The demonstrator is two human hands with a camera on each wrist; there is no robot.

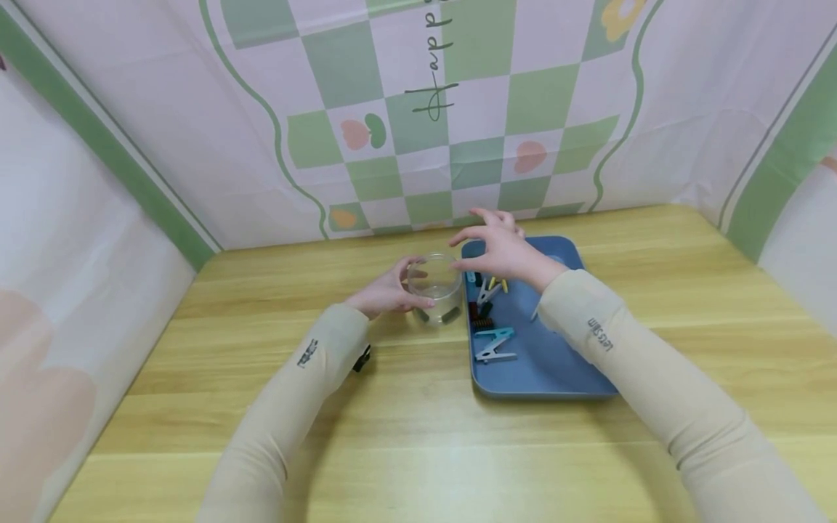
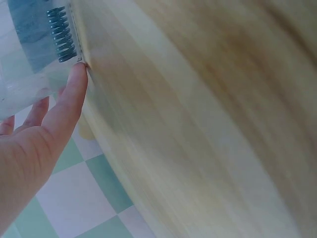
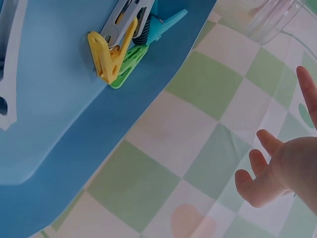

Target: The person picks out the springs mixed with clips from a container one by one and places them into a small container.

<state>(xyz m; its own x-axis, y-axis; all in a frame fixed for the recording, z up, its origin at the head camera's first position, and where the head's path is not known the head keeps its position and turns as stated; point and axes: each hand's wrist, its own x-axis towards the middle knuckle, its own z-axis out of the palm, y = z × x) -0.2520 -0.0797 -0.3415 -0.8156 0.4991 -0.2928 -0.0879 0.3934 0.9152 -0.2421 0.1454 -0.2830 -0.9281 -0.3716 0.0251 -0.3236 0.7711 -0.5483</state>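
Note:
A clear round jar (image 1: 439, 294) stands on the table, and my left hand (image 1: 392, 288) holds it from the left, thumb in front and fingers behind. Inside, near its base, lies a dark coil spring (image 2: 62, 34), seen in the left wrist view. My right hand (image 1: 500, 250) is raised between the jar and the far left corner of the blue tray (image 1: 543, 379), fingers spread and holding nothing. Clothespins lie in the tray: a turquoise and grey one (image 1: 498, 345), a yellow one (image 3: 111, 54) and a green one (image 3: 130, 67) among them.
A brownish ridged piece (image 1: 482, 324) lies near the tray's left wall. Some small black object (image 1: 362, 359) sits on the wooden table (image 1: 405, 436) beside my left sleeve. Behind the table hangs a checked green and white cloth (image 1: 480, 102).

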